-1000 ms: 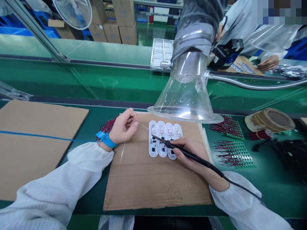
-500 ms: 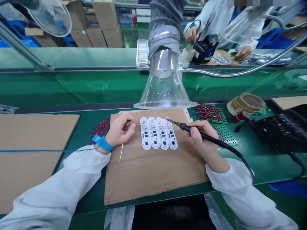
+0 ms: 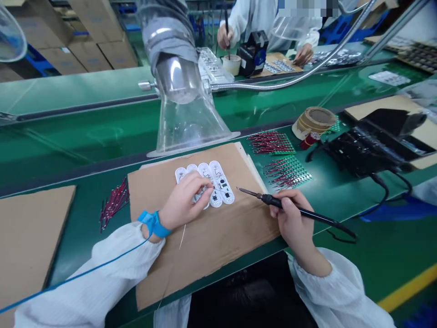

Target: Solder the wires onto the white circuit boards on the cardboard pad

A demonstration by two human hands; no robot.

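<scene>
Several white oblong circuit boards lie side by side on a brown cardboard sheet. My left hand, with a blue wrist strap, rests on the left boards, fingers pinched on a thin solder wire. My right hand is closed round a black soldering iron; its tip hangs just right of the boards, off them.
A clear fume hood on a flexible arm stands behind the boards. Green panels with red wires, a tape roll and a black unit lie to the right. Loose red wires lie left. Another person works across the belt.
My left hand has moved right onto the boards, covering the left ones. The soldering iron has drawn off the boards to their right. The camera has swung to the right.
</scene>
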